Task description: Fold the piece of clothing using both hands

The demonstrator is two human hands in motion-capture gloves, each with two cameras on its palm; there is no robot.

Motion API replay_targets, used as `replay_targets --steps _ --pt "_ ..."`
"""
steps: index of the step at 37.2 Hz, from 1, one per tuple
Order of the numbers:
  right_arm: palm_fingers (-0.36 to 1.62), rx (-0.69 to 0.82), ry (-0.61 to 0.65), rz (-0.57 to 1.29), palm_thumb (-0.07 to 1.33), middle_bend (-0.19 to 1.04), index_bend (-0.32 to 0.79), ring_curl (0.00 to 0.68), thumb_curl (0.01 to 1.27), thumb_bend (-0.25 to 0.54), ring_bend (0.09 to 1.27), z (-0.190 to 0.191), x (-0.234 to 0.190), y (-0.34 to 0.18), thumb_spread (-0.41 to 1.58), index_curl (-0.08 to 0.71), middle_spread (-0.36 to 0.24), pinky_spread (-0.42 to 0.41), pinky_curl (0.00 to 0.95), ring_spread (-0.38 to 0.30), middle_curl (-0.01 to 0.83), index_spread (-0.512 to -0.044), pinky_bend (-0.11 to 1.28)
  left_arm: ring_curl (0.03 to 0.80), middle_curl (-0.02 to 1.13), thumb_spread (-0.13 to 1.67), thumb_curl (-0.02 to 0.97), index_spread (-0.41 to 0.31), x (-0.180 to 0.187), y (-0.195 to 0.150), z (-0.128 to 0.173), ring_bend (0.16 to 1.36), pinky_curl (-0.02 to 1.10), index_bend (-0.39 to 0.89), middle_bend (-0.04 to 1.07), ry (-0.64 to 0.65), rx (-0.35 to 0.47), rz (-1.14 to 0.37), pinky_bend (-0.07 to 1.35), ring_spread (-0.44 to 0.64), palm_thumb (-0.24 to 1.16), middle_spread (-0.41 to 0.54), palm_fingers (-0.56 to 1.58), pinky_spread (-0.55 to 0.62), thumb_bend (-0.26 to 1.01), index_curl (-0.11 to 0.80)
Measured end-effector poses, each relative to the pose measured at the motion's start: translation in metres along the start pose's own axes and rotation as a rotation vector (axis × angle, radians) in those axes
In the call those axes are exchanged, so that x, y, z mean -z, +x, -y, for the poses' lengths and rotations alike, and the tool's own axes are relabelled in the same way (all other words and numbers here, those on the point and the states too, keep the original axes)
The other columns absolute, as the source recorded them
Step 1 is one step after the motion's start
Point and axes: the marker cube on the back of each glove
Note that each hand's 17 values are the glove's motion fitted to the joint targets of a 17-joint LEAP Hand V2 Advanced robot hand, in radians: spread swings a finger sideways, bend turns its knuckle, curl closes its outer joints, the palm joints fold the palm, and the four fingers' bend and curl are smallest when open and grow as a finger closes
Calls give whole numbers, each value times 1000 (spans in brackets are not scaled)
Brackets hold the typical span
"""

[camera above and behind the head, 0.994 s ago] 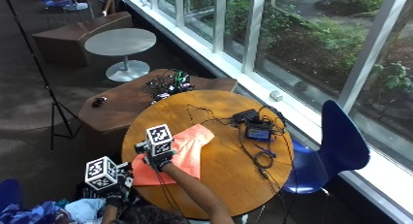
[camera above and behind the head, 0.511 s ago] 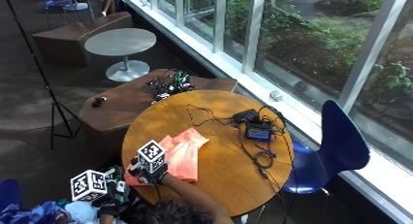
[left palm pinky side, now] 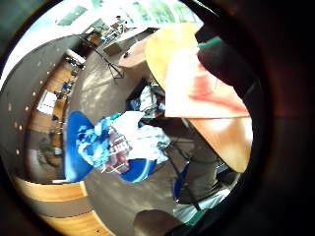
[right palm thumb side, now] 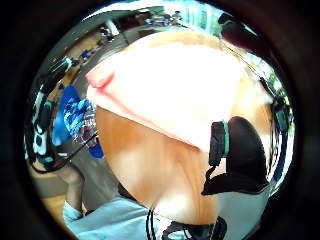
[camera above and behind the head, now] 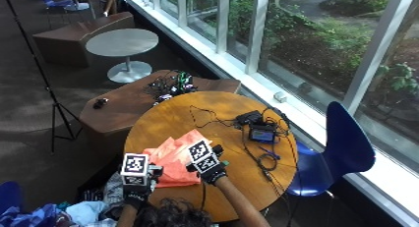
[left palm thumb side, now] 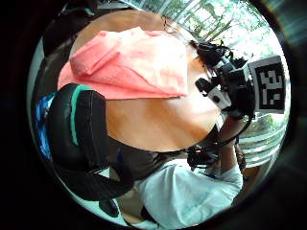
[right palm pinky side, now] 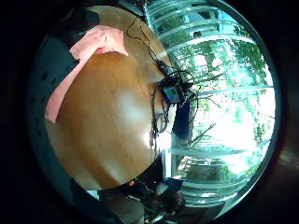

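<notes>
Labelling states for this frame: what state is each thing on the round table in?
Coral-pink cloth garment: partly folded, lying near the table's edge.
Round wooden table: bears garment, cables, device.
Small black device with a screen: screen lit, cables attached.
Left hand: at the table's edge, grip unclear.
Right hand: over the garment's edge, grip unclear.

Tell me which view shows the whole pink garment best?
Left thumb side palm view: the pink garment lies nearly whole on the round table, folds visible. Outside view has the hands partly covering it; right thumb view washes it out; both little finger views catch only part.
</notes>
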Motion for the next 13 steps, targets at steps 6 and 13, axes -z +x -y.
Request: replay_targets --steps 6,13 --pt "529 -90 -57 15 899 200 141 321 506 -24 304 -22 -7 22 1112 289 -121 96 354 -102 397 -340 379 355 417 1406 196 -177 8 28 -2 459 414 116 174 -44 -43 105 324 -53 110 -144 617 85 22 349" --pt "534 -126 3 112 858 188 129 319 482 -20 305 -24 -7 19 1196 283 -111 123 353 -65 389 -341 383 355 414 1406 201 -175 13 39 -5 472 415 121 183 -86 -63 85 330 -43 105 -146 598 102 4 334"
